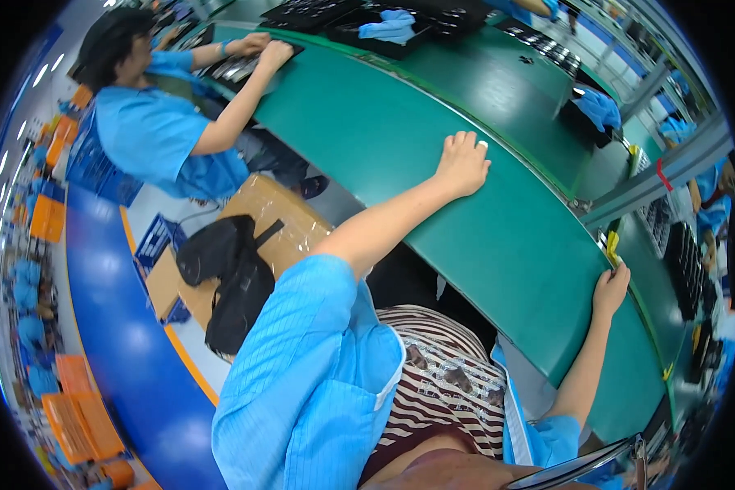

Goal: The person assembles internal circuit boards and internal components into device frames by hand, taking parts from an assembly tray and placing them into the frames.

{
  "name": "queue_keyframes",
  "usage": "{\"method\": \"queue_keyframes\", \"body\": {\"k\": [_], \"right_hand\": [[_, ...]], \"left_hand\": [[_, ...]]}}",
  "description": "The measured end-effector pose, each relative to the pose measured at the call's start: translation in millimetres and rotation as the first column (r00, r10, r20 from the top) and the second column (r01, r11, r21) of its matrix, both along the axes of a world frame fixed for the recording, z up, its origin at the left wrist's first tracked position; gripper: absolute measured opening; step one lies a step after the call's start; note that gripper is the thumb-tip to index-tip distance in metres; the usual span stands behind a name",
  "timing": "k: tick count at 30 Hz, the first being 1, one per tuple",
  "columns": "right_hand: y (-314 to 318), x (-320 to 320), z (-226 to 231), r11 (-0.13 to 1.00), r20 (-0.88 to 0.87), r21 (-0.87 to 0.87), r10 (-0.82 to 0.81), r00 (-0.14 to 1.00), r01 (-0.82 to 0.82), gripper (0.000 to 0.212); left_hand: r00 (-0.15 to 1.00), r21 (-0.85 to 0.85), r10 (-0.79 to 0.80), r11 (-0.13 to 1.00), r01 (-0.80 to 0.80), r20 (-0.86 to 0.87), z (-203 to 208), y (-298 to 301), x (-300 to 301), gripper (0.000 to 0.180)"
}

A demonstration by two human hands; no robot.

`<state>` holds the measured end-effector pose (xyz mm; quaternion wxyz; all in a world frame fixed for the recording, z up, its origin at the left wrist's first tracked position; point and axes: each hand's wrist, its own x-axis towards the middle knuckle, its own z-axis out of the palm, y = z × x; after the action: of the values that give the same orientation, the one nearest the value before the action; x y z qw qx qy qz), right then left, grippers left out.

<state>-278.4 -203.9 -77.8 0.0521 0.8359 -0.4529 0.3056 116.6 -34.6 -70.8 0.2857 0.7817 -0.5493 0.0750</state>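
Note:
My left hand (pixel 463 167) rests palm down on the green worktop (pixel 359 155), fingers a little bent and slightly apart, with nothing visible under it. A small white patch shows on one of its fingers. Farther right, my right hand (pixel 612 291) lies at the worktop's far edge with its fingers curled in. Just beyond its fingertips is a small yellow object (pixel 612 245), its kind unclear. Whatever may be inside the right hand's grasp is hidden.
A co-worker in blue (pixel 151 135) handles a dark flat piece at the left end. Beyond the edge strip lie black trays (pixel 457 18) and blue cloths (pixel 389 27). A grey metal post (pixel 661 180) rises at right. A black bag (pixel 235 273) lies on a cardboard box (pixel 282 220).

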Motion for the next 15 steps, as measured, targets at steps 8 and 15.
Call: {"method": "queue_keyframes", "body": {"k": [8, 15], "right_hand": [[-14, -3, -8, 0.992, 0.123, 0.124, 0.011, 0.992, -0.026, 0.034], [-15, -5, -10, 0.979, 0.267, 0.199, -0.004, 0.964, -0.051, 0.043]], "left_hand": [[0.996, 0.024, 0.059, 0.998, -0.061, 0.066, -2, 2, 4, 0.032], [0.995, 0.038, 0.066, 0.997, -0.069, 0.076, -3, 2, 2, 0.032]]}}
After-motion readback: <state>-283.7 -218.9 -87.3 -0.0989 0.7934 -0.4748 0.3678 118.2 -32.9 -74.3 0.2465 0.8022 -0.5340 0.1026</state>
